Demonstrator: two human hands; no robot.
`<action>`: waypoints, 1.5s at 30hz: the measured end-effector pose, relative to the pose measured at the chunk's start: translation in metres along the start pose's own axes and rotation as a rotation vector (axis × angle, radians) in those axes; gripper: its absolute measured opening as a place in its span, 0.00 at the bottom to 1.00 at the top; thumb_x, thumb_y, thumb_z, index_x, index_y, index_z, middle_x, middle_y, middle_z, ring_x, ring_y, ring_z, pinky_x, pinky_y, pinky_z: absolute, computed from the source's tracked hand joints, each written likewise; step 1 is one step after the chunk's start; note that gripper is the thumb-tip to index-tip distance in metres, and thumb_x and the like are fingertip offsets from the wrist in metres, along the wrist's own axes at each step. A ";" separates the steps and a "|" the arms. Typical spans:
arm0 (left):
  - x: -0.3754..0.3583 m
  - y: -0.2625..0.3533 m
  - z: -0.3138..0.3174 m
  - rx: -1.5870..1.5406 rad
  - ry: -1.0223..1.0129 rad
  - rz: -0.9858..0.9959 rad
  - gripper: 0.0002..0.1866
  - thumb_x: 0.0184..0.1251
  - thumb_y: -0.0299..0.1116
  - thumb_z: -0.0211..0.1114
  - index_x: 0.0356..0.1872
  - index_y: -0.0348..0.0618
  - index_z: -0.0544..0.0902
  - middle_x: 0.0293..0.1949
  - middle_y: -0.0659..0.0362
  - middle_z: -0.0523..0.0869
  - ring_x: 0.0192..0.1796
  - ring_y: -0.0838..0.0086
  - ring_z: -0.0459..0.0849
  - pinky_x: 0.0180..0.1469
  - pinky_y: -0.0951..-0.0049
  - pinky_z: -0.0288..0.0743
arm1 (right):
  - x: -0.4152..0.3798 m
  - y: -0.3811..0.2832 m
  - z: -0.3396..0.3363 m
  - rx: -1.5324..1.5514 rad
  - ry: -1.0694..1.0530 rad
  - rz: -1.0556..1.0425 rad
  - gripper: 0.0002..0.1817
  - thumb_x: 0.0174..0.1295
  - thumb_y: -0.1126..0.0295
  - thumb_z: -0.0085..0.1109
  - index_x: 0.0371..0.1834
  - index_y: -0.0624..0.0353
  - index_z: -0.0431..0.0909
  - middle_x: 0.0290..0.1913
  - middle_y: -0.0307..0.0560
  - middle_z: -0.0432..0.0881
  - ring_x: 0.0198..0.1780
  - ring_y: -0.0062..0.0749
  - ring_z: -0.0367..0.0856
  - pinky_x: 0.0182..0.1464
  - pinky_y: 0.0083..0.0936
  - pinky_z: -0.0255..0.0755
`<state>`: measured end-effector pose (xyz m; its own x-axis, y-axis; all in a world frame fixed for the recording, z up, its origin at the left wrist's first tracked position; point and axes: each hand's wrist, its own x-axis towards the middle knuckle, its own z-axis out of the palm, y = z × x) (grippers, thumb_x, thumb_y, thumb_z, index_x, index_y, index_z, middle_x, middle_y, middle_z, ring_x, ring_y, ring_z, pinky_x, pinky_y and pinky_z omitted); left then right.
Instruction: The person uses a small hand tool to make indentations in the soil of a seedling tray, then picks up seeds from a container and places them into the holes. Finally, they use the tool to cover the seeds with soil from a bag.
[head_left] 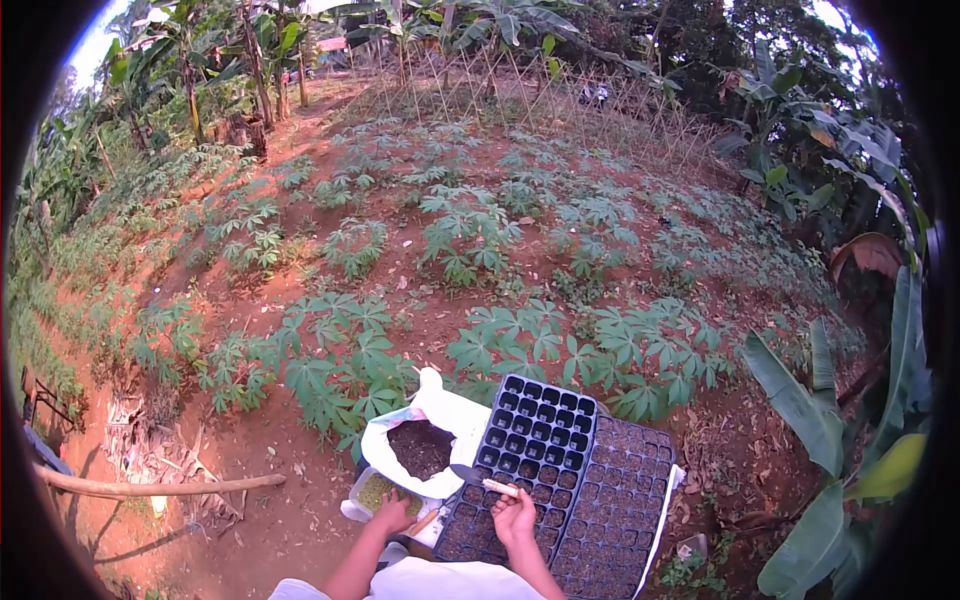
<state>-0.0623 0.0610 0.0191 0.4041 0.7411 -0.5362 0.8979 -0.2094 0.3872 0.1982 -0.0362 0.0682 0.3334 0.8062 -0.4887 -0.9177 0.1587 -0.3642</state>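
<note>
My right hand (513,514) is closed round the pale handle of a small trowel (484,481), above a black seedling tray (538,430). That tray has unfilled cells at its far end and soil in the nearer ones. To its right lies a second tray (618,500) filled with soil. My left hand (394,512) reaches to the edge of a small white container (372,492) of greenish-yellow grains; its fingertips are too small to make out. Beyond it stands an open white sack (455,410) of dark soil (420,449).
A tool with an orange-brown handle (424,521) lies between my hands. Leafy plants (340,360) grow just beyond the sack and trays. On the left a wooden pole (160,487) crosses the ground. Broad banana leaves (800,410) stand at the right.
</note>
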 end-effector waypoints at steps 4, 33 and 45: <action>0.005 -0.017 0.001 -0.202 -0.001 -0.001 0.41 0.55 0.52 0.66 0.68 0.45 0.63 0.72 0.36 0.47 0.72 0.38 0.49 0.71 0.55 0.54 | 0.010 0.021 0.013 0.040 -0.030 0.014 0.15 0.65 0.58 0.47 0.42 0.56 0.77 0.26 0.41 0.77 0.27 0.29 0.72 0.33 0.26 0.67; 0.041 -0.072 -0.148 -0.753 0.177 -0.087 0.24 0.61 0.44 0.65 0.49 0.34 0.76 0.47 0.49 0.83 0.49 0.64 0.81 0.53 0.67 0.72 | 0.043 0.113 0.119 -1.379 -0.251 -0.432 0.24 0.64 0.71 0.55 0.65 0.53 0.69 0.50 0.44 0.78 0.43 0.27 0.77 0.47 0.22 0.69; 0.064 -0.091 -0.135 -0.734 0.176 0.111 0.12 0.61 0.36 0.64 0.33 0.36 0.77 0.30 0.56 0.81 0.34 0.74 0.76 0.41 0.70 0.71 | 0.020 0.123 0.144 -1.626 -0.241 -0.500 0.23 0.63 0.71 0.53 0.63 0.54 0.70 0.48 0.50 0.76 0.47 0.36 0.77 0.50 0.26 0.71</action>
<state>-0.1417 0.2137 0.0503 0.3958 0.8442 -0.3615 0.4820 0.1441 0.8642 0.0612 0.0815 0.1282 0.3199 0.9472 -0.0206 0.4525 -0.1719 -0.8751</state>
